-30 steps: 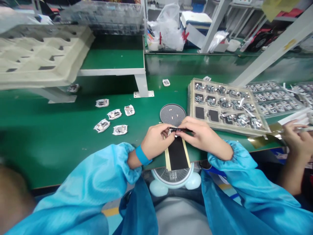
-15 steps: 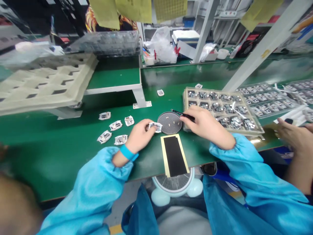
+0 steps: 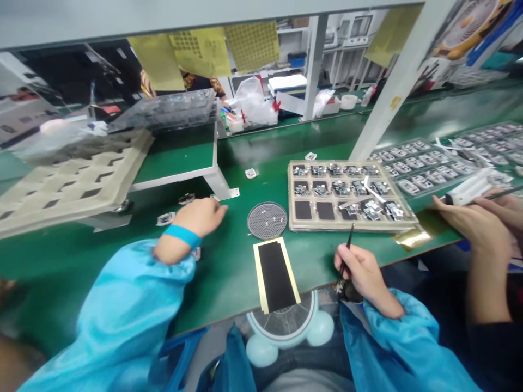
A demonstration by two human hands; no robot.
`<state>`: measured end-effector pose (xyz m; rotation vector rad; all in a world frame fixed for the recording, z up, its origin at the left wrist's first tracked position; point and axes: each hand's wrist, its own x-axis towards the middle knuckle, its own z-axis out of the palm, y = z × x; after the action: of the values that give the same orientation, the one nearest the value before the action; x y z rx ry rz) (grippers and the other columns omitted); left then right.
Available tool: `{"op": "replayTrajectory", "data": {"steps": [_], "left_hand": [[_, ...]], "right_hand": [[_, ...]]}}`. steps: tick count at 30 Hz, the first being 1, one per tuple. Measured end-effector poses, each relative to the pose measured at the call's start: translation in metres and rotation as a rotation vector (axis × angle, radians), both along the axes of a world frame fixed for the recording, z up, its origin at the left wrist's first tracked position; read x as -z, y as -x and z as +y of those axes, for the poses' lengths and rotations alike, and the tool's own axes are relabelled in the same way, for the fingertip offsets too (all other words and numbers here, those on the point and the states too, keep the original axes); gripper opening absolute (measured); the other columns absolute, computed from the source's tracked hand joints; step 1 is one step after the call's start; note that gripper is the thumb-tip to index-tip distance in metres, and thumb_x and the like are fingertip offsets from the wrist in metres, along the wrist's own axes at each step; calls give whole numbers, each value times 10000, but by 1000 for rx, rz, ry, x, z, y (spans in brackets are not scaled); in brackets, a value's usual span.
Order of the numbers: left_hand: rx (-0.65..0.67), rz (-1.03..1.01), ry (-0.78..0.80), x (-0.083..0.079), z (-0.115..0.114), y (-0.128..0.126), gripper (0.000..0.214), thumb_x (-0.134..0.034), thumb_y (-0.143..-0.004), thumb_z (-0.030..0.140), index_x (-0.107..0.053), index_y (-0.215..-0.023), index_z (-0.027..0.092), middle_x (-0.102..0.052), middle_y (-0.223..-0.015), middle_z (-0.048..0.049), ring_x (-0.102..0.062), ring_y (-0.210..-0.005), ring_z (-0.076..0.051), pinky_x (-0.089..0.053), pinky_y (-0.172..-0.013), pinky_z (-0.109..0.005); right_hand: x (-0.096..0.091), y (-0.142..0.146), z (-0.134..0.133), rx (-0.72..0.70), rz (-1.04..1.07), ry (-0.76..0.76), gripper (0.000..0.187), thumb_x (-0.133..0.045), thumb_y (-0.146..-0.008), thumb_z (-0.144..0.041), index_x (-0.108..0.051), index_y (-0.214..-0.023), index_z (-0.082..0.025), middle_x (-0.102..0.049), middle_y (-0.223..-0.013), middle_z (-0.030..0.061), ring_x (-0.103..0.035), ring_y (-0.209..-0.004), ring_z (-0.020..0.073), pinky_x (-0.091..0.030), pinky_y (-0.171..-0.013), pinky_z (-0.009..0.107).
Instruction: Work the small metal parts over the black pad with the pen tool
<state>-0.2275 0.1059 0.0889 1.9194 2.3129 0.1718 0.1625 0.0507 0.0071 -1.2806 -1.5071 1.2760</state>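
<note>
My left hand (image 3: 195, 219) is low over the bench at the left, among several small white-framed parts (image 3: 165, 219). Its thumb sticks out to the right, apart from the bent fingers, and no part shows in its grasp; the hand hides some of the parts below. In my right hand (image 3: 362, 268), near the bench's front edge, is a pair of dark tweezers (image 3: 348, 247), points upward. Between the hands lies a round grey perforated dish (image 3: 267, 220) with several tiny pieces on it. A black sheet with yellow edges (image 3: 278, 275) lies just in front of it.
A compartment tray (image 3: 292, 218) of small metal parts stands right of the dish. Beyond it are clear trays of parts (image 3: 425, 177). A co-worker's hands (image 3: 482, 218) work at the far right. A raised shelf (image 3: 175, 182) carries a moulded tray (image 3: 122, 185) at the left.
My left hand has moved left from the dish to the white-framed parts, and the part it held no longer shows. My right hand has drawn back toward the front edge with the tweezers. The view has shifted.
</note>
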Motion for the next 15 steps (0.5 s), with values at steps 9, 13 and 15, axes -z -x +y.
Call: {"op": "replayTrajectory", "data": {"steps": [9,13,15], "left_hand": [[119,28,-95,43,135,-52,527,-563,-945,344,-523,-1431,143,-564,-1412,-212,-550,-1280,-342,-377,-1118,-478],[111,51,-76,53,156,-42,465,-521,-949,305,-570,-1367,107,-566,-1353,-262,-556,-1222,-394,-456,-998,-514],[101,65,-84,52,154,-40,437,-518,-940,324,-625,-1281,73,-577,-1289,-290,-564,-1175,-419,-476,-948,-528]], "right_hand": [[-15,-10,14,-118,363,169,482,-515,-949,-638,-573,-745,-205,-587,-617,-17,-502,-451,117,-405,-422,248],[-47,-48,33,120,-41,-180,375,-540,-972,-540,-711,-997,-208,-616,-714,0,-539,-563,138,-431,-527,262],[-60,-67,51,313,-346,-433,319,-596,-947,-473,-737,-1070,-214,-672,-838,38,-618,-730,197,-497,-694,320]]}}
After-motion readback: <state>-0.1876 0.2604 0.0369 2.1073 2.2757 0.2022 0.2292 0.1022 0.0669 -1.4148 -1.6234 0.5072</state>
